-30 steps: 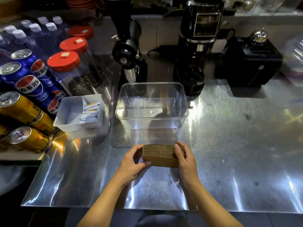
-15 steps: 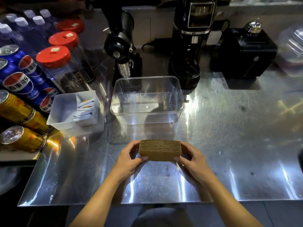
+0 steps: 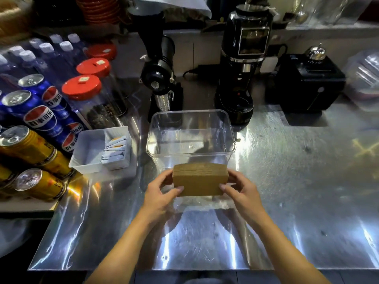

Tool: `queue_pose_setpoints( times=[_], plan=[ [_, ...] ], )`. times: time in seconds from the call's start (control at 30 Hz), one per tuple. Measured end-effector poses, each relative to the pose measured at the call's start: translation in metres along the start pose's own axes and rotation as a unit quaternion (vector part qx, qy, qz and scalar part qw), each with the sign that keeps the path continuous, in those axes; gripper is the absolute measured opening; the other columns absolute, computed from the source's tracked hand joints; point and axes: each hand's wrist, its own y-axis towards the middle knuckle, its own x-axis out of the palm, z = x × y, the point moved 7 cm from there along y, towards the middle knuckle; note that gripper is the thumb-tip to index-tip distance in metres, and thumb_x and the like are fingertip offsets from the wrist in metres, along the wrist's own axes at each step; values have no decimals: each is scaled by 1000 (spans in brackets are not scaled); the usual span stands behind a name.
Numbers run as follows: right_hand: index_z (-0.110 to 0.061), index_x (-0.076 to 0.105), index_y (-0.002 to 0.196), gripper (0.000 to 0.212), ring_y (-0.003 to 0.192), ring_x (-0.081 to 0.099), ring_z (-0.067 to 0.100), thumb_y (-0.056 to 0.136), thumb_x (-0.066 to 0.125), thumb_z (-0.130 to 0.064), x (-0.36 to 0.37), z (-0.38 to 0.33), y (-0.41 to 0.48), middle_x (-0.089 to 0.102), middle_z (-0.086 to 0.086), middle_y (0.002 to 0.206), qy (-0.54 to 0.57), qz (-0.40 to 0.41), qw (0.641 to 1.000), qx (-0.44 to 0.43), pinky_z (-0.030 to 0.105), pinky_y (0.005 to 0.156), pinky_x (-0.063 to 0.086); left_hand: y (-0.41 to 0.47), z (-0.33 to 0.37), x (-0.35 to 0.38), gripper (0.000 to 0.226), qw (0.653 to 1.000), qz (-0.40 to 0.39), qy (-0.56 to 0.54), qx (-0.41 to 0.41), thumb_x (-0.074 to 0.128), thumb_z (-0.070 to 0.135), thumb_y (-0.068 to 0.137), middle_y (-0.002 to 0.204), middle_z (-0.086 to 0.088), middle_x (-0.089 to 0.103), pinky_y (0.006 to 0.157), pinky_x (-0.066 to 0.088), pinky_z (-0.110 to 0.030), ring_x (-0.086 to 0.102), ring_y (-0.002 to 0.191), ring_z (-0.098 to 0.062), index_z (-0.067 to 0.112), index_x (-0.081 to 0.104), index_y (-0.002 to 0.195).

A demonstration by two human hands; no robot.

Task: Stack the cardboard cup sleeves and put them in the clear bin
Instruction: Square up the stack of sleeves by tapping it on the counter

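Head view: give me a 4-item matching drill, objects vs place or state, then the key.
Column 1:
1. stack of cardboard sleeves
2. clear bin
3. white tray
4. red-lidded jars

Column 2:
A. holds small packets along its right side
B. empty, open-topped, at mid-counter
C. gripped at both ends by the left hand and right hand
D. standing at back left, behind the cans

Pairs: 1-C, 2-B, 3-A, 4-D
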Motion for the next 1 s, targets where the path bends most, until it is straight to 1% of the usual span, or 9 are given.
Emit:
queue_pose_setpoints(
  times=[0.1, 0.27, 0.4, 0.5, 0.6, 0.67, 0.8, 0.93, 1.0],
  plan=[
    [-43, 62, 95, 46, 84, 65, 3, 78, 64, 0, 2, -36, 25, 69, -9, 94, 24, -7, 999, -30, 18, 71, 54, 24, 26, -9, 43, 999, 21, -30, 34, 71, 0, 73, 97, 4, 68, 80, 52, -16, 65, 84, 3, 29, 61, 104],
    [-26, 63, 94, 33, 76, 66, -4, 80, 60, 4, 9, -77, 81, 69, -7, 89, 72, -1, 997, -36, 10, 63, 50, 77, 60, -18, 36, 994, 51, -77, 55, 63, -5, 79, 92, 3, 67, 73, 50, -11, 64, 76, 6, 17, 62, 106],
    [-4, 62, 108, 26, 68, 61, 1, 82, 60, -1, 16, -76, 125, 66, 5, 89, 57, 15, 998, 15, 6, 52, 44, 119, 60, -20, 27, 996, 57, -70, 15, 60, 1, 83, 90, 3, 68, 69, 50, -12, 65, 78, 0, 10, 64, 109],
    [5, 60, 107, 24, 62, 59, 6, 83, 57, 1, 22, -58, 148, 63, 4, 77, 41, 17, 997, 69, 8, 45, 44, 144, 43, -17, 21, 997, 51, -37, -50, 57, 6, 87, 89, 2, 67, 76, 49, -22, 62, 84, -12, 7, 64, 106],
    [-2, 62, 95, 12, 56, 54, 13, 84, 58, -1, 24, -29, 166, 59, 5, 69, 9, 28, 988, 149, 17, 44, 44, 159, 22, -9, 13, 992, 44, 8, -118, 54, 8, 89, 86, 1, 66, 86, 48, -33, 60, 87, -19, 17, 64, 90],
    [-10, 60, 77, 9, 59, 52, 20, 84, 60, -4, 24, -9, 175, 57, 9, 73, -26, 45, 979, 199, 26, 51, 42, 165, 9, -3, 12, 988, 51, 13, -148, 54, 7, 89, 83, -4, 64, 85, 47, -36, 57, 84, -21, 11, 65, 90],
    [-18, 54, 56, 28, 62, 49, 20, 80, 61, -4, 28, 17, 192, 53, 6, 63, -32, 71, 975, 209, 27, 51, 36, 171, -11, -2, 18, 978, 81, 33, -190, 57, 11, 88, 70, -3, 59, 59, 40, -28, 50, 64, -15, 13, 61, 71],
    [-6, 56, 64, 15, 64, 48, 22, 77, 64, -7, 36, 34, 205, 49, 6, 58, -80, 71, 968, 227, 32, 54, 38, 177, -27, -9, 23, 967, 110, 37, -228, 61, 10, 85, 84, -13, 60, 76, 43, -33, 54, 79, -23, 15, 55, 64],
    [-4, 57, 72, 12, 68, 52, 21, 77, 66, -10, 39, 39, 212, 53, 9, 65, -133, 58, 963, 228, 31, 56, 41, 180, -33, -11, 12, 961, 120, 50, -245, 63, 13, 84, 94, -17, 64, 88, 48, -39, 59, 89, -28, 9, 59, 73]
  ],
)
